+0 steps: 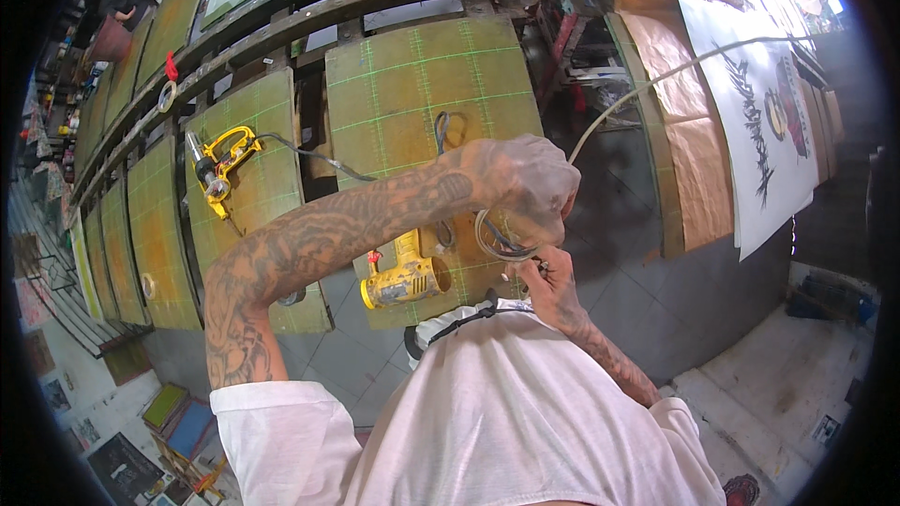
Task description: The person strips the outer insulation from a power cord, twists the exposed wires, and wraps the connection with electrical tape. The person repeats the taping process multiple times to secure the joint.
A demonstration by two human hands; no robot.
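My left hand [534, 183], blurred, reaches across the middle, closed on a pale cable [636, 92] that runs off to the upper right. Below it a coiled loop of cable [489, 238] hangs against my right hand [553, 286], whose fingers are closed on the cable. A worn yellow heat gun [406, 287] lies on the green gridded board [427, 75], beside my left forearm. Farther left a second yellow-handled tool [225, 155], with a metal nozzle and a dark cord, rests on another gridded board [251, 103].
Wooden rails [309, 9] run behind the boards. Brown paper [661, 56] and a printed white sheet [750, 131] lie at the right. A tape roll [168, 96] sits at the left rail. A person [122, 5] is at the upper left. Grey tiled floor [656, 300] shows between boards.
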